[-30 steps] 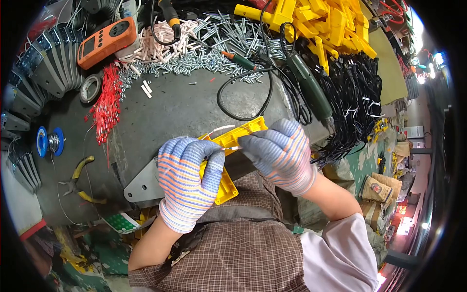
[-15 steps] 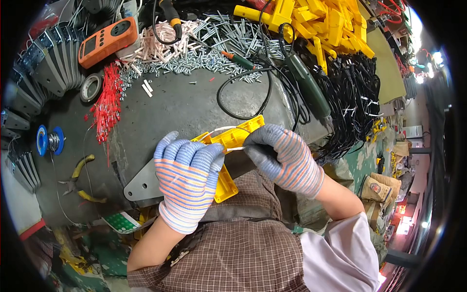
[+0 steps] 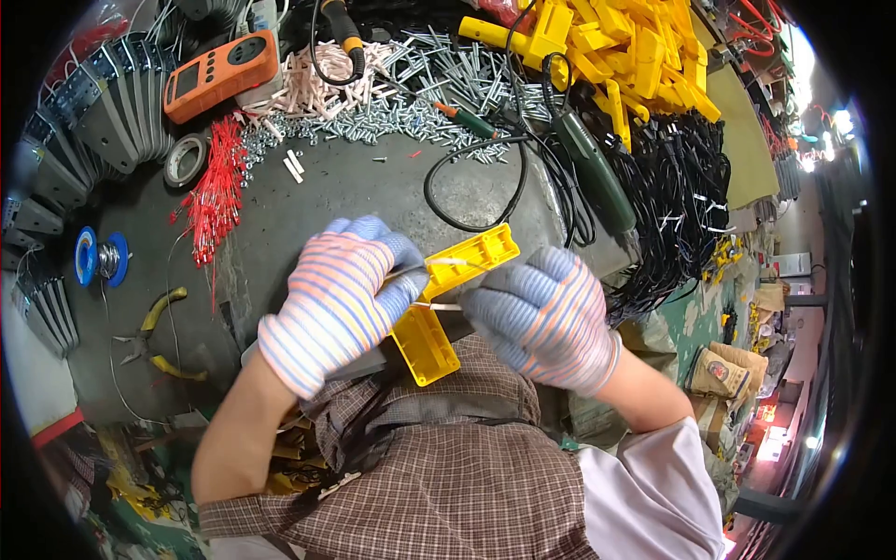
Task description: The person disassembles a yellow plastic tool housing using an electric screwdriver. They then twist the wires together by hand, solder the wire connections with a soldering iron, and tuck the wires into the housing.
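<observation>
A yellow T-shaped plastic housing (image 3: 425, 345) lies open at the table's front edge, its ribbed hollow inside facing up. Between my hands, a thin white wire (image 3: 444, 306) runs across the housing; another stretch of wire arches over its upper arm. My left hand (image 3: 341, 303), in a striped knit glove, pinches the wire's left part. At the other side, my gloved right hand (image 3: 546, 322) has its thumb and fingers closed on the right end. The wire's ends are hidden in my fingers, and slight blur covers the fingertips.
Pliers (image 3: 149, 336), a solder spool (image 3: 101, 257) and red-coated parts (image 3: 219, 182) lie left. Loose screws (image 3: 373, 117) and an orange meter (image 3: 222, 75) are at the back. A green-handled soldering iron (image 3: 593, 173), black cables (image 3: 667, 187) and yellow housings (image 3: 644, 56) lie right.
My left hand has turned and shifted left and up, uncovering more of the housing. The right hand has moved slightly down. The view has shifted a little, and the wire stays between the hands.
</observation>
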Demonstrator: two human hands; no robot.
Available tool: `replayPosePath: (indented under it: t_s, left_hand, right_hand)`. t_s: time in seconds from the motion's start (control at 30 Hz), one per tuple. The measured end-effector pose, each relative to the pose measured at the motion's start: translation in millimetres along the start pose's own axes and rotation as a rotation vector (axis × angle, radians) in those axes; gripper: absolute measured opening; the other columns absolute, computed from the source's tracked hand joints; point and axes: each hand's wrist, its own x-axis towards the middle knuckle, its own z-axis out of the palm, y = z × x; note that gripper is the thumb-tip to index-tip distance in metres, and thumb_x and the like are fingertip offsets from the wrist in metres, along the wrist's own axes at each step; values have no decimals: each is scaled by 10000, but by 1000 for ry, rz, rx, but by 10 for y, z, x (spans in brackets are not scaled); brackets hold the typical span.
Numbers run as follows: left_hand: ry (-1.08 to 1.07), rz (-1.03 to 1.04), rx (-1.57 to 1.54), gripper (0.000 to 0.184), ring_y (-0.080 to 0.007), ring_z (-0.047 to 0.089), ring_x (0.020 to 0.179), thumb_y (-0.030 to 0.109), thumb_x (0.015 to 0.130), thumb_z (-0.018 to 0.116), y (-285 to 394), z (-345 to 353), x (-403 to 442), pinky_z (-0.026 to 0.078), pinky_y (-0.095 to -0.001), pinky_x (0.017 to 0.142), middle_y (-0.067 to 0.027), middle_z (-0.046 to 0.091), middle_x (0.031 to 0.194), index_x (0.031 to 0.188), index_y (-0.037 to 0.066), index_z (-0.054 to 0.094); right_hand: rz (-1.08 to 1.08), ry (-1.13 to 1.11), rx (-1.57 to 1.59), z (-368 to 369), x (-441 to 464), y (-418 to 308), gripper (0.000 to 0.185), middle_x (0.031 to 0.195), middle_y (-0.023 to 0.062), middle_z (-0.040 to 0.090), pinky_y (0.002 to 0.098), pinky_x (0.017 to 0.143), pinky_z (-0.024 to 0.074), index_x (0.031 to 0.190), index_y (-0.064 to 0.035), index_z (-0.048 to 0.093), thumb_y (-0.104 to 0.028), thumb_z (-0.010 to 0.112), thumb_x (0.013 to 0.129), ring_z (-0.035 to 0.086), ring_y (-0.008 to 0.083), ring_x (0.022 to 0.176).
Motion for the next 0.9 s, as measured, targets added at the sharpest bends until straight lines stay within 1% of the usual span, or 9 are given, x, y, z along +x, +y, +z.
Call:
replayPosePath:
  t_s: [0.07, 0.1, 0.2, 0.3, 0.4, 0.5, 0.57, 0.73, 0.9]
  left_hand:
    - [-345, 17, -63, 194, -265, 593, 794, 195, 807, 662, -111, -20, 121, 470, -367, 788, -100, 600, 805, 930, 45, 659]
    - [-353, 22, -61, 194, -265, 593, 794, 195, 807, 662, -132, -30, 145, 470, -367, 788, -100, 600, 805, 930, 45, 659]
    - [-422, -244, -518, 200, -79, 554, 703, 178, 852, 672, -189, -49, 170, 486, -267, 655, -45, 632, 764, 924, -7, 648]
    - [-421, -270, -570, 196, -58, 546, 720, 162, 849, 675, -184, -79, 162, 492, -262, 672, -41, 641, 774, 929, -16, 647]
    - [-395, -258, -526, 179, -73, 564, 717, 138, 839, 678, -154, -89, 133, 497, -266, 673, -49, 642, 765, 938, -9, 653]
    - [-327, -187, -438, 159, -95, 589, 712, 121, 821, 682, -118, -111, 98, 501, -271, 667, -67, 646, 760, 919, -2, 659]
    - [-294, -165, -399, 148, -114, 607, 708, 112, 810, 685, -108, -110, 67, 503, -276, 663, -81, 650, 762, 905, 2, 662]
    - [-128, -109, -297, 133, -247, 634, 748, 96, 766, 691, -92, -4, 4, 504, -331, 694, -113, 661, 794, 876, 25, 667]
    - [-9, -102, -174, 135, -290, 618, 792, 109, 740, 701, -74, 101, -37, 493, -370, 728, -116, 650, 798, 848, 39, 661]
  right_hand:
    - [30, 66, 22, 51, 56, -142, 188, 842, 11, 622, 329, 599, 458, 851, -119, 652, -198, 679, 683, 573, 206, 717]
    - [64, 131, 47, 94, 94, -213, 182, 839, 11, 619, 333, 602, 456, 845, -111, 649, -197, 688, 690, 575, 205, 734]
    - [181, 155, 207, 252, 166, -312, 179, 761, 52, 612, 368, 603, 459, 843, -89, 641, -201, 713, 725, 580, 244, 673]
    - [306, 124, 243, 365, 191, -367, 172, 690, 101, 602, 403, 603, 463, 805, -74, 623, -207, 714, 743, 574, 292, 612]
    - [367, 178, 224, 436, 160, -357, 168, 691, 100, 606, 404, 591, 462, 781, -74, 611, -205, 708, 743, 582, 291, 625]
    - [374, 72, 187, 453, 168, -314, 167, 701, 96, 616, 407, 615, 465, 794, -77, 612, -204, 703, 734, 590, 288, 643]
    - [336, 224, 124, 459, 220, -305, 154, 643, 82, 615, 387, 600, 454, 749, -81, 648, -130, 730, 628, 575, 288, 592]
    - [347, 206, 70, 479, 236, -291, 147, 636, 82, 607, 397, 609, 445, 734, -91, 637, -136, 724, 625, 566, 289, 596]
    - [342, 182, 81, 499, 247, -269, 144, 625, 88, 596, 400, 608, 440, 736, -96, 634, -149, 716, 630, 562, 292, 598]
